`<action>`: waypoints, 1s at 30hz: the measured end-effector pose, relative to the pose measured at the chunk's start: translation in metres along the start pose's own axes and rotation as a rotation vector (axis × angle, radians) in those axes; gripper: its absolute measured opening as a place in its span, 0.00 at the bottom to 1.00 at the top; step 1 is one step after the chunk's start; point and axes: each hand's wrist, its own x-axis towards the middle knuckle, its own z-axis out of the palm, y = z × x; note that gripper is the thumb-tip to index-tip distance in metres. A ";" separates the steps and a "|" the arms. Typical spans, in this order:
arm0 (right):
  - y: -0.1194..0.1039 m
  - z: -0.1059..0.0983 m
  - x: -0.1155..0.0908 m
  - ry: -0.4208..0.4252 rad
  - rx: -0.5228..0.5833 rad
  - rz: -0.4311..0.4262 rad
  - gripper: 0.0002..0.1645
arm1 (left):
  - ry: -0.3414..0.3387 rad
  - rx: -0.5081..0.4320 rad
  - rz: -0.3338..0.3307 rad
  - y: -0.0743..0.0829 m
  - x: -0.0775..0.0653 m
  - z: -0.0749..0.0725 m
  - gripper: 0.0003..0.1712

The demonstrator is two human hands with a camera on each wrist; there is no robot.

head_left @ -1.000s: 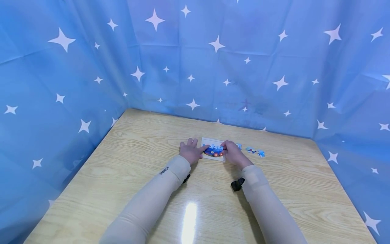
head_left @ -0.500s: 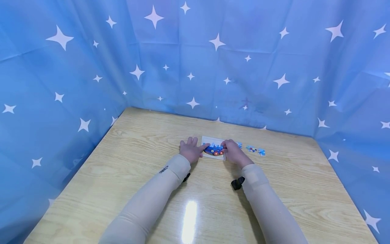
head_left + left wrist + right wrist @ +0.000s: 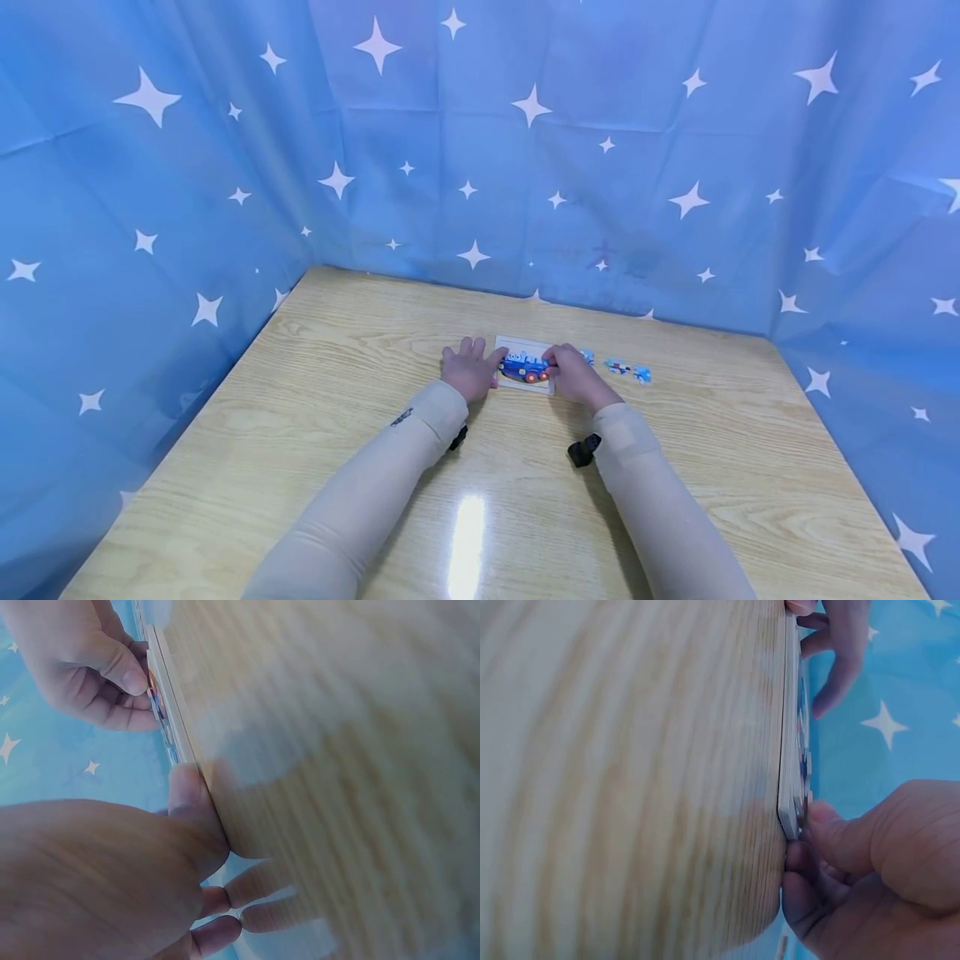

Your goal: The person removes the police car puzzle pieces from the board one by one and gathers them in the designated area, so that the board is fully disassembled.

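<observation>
A small white-bordered jigsaw board (image 3: 523, 344) lies flat near the middle of the table, with a blue train picture (image 3: 522, 367) on it. My left hand (image 3: 468, 372) rests at the board's left edge, fingers spread; its thumb (image 3: 187, 791) touches that edge in the left wrist view. One finger (image 3: 832, 686) stands raised over the picture in the right wrist view. At the board's right end, my right hand (image 3: 576, 379) pinches a puzzle piece at the picture's edge between thumb and curled fingers. The piece itself is mostly hidden by the fingers.
Loose puzzle pieces lie right of the board: one (image 3: 588, 357) partly behind my right hand, a colourful one (image 3: 618, 367) and a blue one (image 3: 642, 374) farther right. A blue star-patterned curtain (image 3: 480, 167) borders the wooden table (image 3: 360, 358) at the back and sides.
My left finger has drawn back leftward off the picture, showing more of the train's front. My right hand stays at the board's right end.
</observation>
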 end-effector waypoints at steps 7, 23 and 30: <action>0.002 0.001 0.000 0.007 0.002 -0.003 0.16 | -0.006 0.023 -0.014 -0.001 0.003 0.003 0.38; 0.007 -0.005 -0.005 0.000 0.082 -0.036 0.18 | 0.007 0.006 -0.010 -0.001 0.001 0.001 0.38; 0.007 -0.007 -0.008 0.016 0.126 -0.012 0.19 | -0.008 -0.011 -0.011 -0.002 0.003 0.003 0.38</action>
